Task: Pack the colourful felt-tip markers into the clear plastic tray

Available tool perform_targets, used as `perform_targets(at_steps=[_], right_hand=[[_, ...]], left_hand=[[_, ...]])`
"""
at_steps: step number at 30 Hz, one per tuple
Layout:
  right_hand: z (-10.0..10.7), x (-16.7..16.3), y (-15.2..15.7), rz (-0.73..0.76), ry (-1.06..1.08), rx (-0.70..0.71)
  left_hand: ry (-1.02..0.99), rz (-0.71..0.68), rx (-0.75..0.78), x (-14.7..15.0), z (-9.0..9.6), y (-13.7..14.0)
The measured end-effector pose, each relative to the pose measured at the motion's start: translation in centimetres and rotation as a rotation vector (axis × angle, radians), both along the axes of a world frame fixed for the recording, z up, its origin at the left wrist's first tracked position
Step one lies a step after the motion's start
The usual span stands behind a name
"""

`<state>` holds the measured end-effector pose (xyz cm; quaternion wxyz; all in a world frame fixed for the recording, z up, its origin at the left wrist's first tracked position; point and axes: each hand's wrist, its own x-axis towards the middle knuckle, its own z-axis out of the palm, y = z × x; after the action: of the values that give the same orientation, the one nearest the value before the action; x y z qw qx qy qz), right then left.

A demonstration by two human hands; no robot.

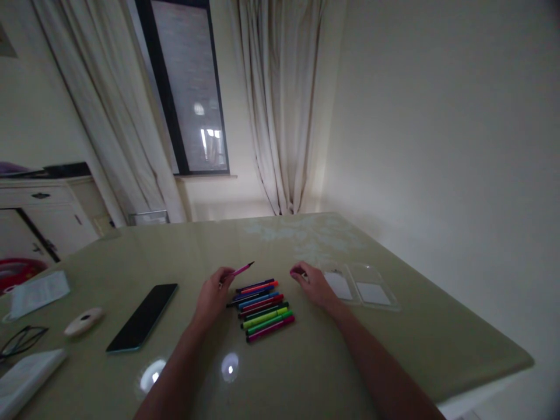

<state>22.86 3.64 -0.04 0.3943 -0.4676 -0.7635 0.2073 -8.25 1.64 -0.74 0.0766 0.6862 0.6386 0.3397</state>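
Pinched in my left hand [216, 290] is a pink marker [242, 269], uncapped, its dark tip pointing up and to the right. My right hand [311, 283] has its fingertips closed on a small pink cap [293, 272], held apart from the marker. Between the hands lies a row of several markers [265, 311] in blue, red, black, green and magenta, side by side on the table [332, 373]. Just right of my right hand, an opened clear plastic case [371, 291] with white inserts rests flat.
To the left lie a black phone [142, 318], a pale pink oval device [84, 322], eyeglasses [24, 340], a white box [30, 376] and a light packet [39, 293]. A wall [459, 151] runs along the table's right side. Curtains [282, 105] hang behind the far edge.
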Motion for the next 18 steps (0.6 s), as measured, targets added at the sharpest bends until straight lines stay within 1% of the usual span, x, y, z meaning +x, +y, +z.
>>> perform_targets(at_steps=[2,3,5,7,11,14,18], right_hand=[[0.3,-0.9,-0.5,0.043,0.069,0.033],[0.5,-1.3,-0.7,0.054,0.095,0.045],[0.7,-1.8,-1.0,0.060,0.138,0.066],[0.8,-2.1,-1.2,0.068,0.167,0.081],[1.0,-2.3,-1.5,0.107,0.199,0.083],[1.1,-2.4,-1.7,0.138,0.208,0.051],[1.2,-2.5,-1.8,0.114,0.252,-0.007]], left_hand=[[-0.121,-0.167,0.003,1.8,0.5,-0.3],[-0.189,-0.225,-0.003,2.6,0.7,-0.6],[-0.275,-0.291,-0.022,3.8,1.1,-1.1],[-0.299,-0.310,-0.044,4.5,1.4,-1.6],[-0.319,-0.323,-0.068,4.8,1.5,-2.0],[-0.334,-0.328,-0.069,5.1,1.4,-2.1],[-0.342,-0.305,-0.073,5.5,1.6,-2.2]])
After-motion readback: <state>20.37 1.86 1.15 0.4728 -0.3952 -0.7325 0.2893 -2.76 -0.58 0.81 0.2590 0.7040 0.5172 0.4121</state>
